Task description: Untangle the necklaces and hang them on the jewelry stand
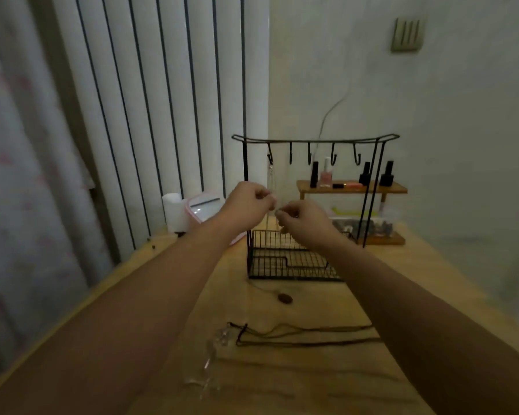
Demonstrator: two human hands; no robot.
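Lying nearest on the wooden desk (327,381) is a clear, glassy beaded necklace (213,359), partly blurred, and just beyond it a dark cord necklace (297,336) stretched sideways in loose loops. Farther on, a small dark oval pendant (284,298) rests on the desk just in front of the black wire jewelry stand (312,205), with a thin cord trailing from it toward the stand's basket base.

Both forearms reach forward over the desk. The left hand (249,202) and the right hand (301,218) are raised close together in front of the stand, fingers curled, each seemingly pinching a fine, pale chain (271,187) that hangs from the leftmost hook of the stand's top bar; the chain is too thin and blurred to trace fully.

Behind the stand sits a small wooden shelf (352,187) carrying nail polish bottles, and to the left a white container (204,208) with a pink rim. Vertical blinds (150,100) cover the wall beyond.
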